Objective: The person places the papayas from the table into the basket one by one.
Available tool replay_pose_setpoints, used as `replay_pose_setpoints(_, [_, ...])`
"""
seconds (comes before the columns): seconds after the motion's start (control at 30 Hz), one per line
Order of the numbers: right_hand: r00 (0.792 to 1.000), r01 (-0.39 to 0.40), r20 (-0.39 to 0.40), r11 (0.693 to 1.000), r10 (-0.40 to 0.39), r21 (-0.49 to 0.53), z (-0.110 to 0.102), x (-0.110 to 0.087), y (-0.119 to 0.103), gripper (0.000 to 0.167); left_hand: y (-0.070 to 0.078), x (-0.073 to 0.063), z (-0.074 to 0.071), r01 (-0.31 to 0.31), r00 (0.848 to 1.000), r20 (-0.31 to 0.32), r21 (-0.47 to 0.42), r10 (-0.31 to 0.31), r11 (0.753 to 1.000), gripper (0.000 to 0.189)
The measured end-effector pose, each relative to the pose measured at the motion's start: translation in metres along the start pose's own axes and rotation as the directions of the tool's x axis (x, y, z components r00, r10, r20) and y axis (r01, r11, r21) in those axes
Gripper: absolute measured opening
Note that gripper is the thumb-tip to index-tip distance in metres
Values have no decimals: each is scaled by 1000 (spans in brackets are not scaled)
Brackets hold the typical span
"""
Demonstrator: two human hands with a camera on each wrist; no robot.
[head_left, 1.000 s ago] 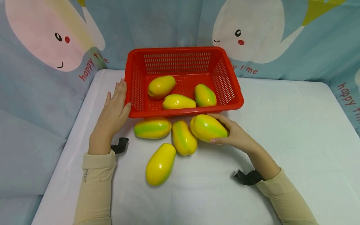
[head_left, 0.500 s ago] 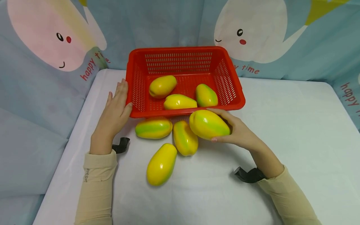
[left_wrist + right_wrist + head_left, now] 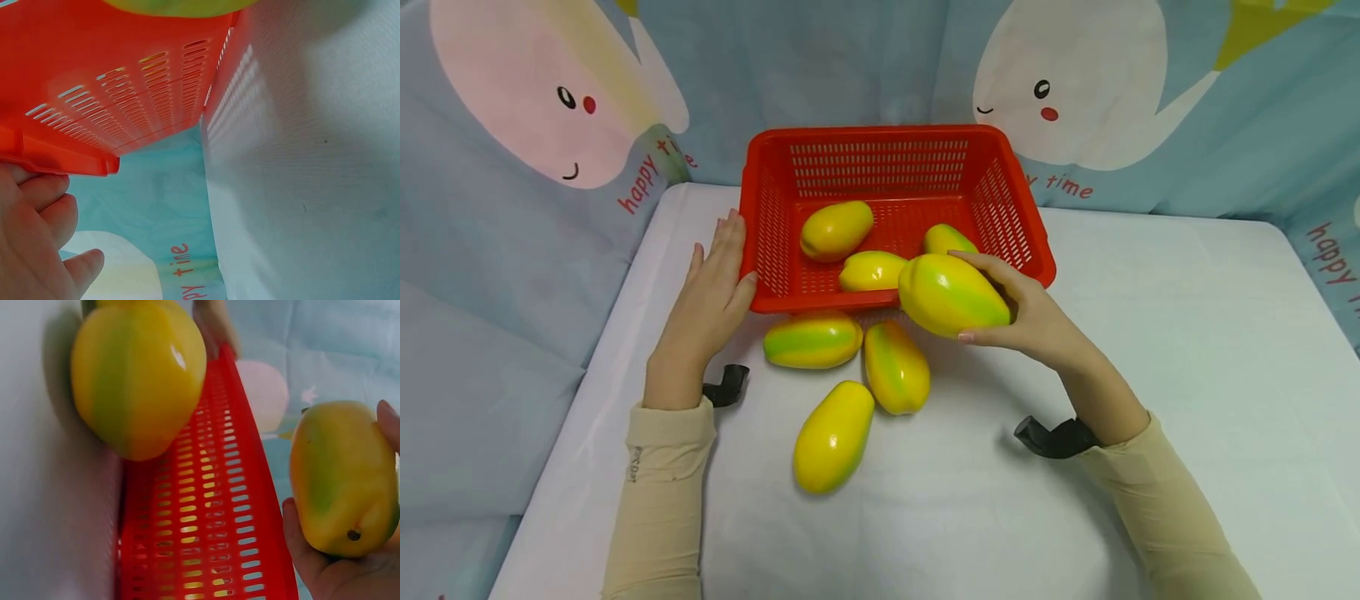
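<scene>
In the head view, my right hand [image 3: 1026, 312] grips a yellow-green papaya [image 3: 951, 293], thumb on the near side and fingers on the far side. It overlaps the front rim of a red plastic basket [image 3: 820, 305]. My left hand [image 3: 711, 287] rests its fairly straight fingers along the basket's left side; the left wrist view shows the fingers [image 3: 53, 187] right at the rim. Inside the basket lie three papayas, one yellow papaya [image 3: 837, 231] at the left, the other two partly hidden by the held one. From the right wrist, the held papaya [image 3: 344, 481] shows its dark stem spot.
Three more papayas lie on the white table before the basket: one sideways [image 3: 812, 340], another papaya [image 3: 897, 367] beside it, and a papaya [image 3: 833, 437] nearer me. A blue curtain [image 3: 865, 67] with cartoon whales stands behind. Each wrist bears a black camera mount [image 3: 1052, 437].
My right hand has lifted the papaya from beside the others in front of the basket up to the front rim. My left hand stays at the basket's left side.
</scene>
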State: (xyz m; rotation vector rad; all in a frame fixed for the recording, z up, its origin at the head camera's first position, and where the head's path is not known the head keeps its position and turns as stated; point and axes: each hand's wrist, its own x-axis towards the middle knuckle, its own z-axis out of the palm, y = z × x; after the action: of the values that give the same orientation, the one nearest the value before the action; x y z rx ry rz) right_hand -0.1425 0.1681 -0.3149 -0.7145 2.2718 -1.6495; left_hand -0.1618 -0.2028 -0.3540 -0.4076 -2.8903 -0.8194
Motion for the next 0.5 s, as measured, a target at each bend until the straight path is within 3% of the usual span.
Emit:
replay_pose_setpoints(0.27, [996, 13, -94, 996, -5, 86, -5, 18, 3, 66, -1, 1, 2, -4, 1000, -1, 7, 4, 1000, 64])
replay_pose_setpoints(0.5, [990, -20, -140, 996, 32, 87, -4, 27, 2, 66, 0, -1, 0, -3, 1000, 4, 10, 3, 1000, 64])
